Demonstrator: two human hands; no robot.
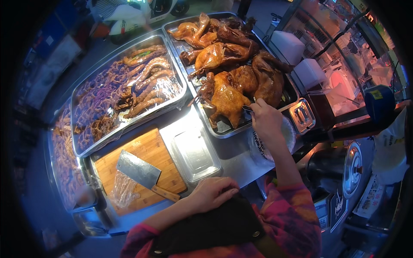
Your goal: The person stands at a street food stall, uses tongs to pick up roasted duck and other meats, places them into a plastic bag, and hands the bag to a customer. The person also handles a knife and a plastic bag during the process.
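My right hand (266, 117) grips a small metal utensil (247, 108), mostly hidden by the fingers, at the near edge of a glossy brown roast duck (226, 95). More whole roast poultry (222, 54) is heaped behind it in a deep metal tray (211, 129). Below my right forearm sits a plastic-wrapped round stack (258, 151) bearing print. My left hand (214, 193) rests against the black apron (209, 225), its fingers curled together and nothing visible in them. To its left a cleaver (138, 169) lies on a wooden cutting board (142, 145), beside crumpled clear plastic (124, 188).
Film covers a metal tray (129, 145) of cooked meat pieces. A clear plastic container (195, 154) lies between board and poultry. White foam boxes (287, 46) and a small lidded metal pan (302, 115) stand right. A lidded pot (322, 167) sits lower right. Beyond the trays are a person (122, 14) and scooter.
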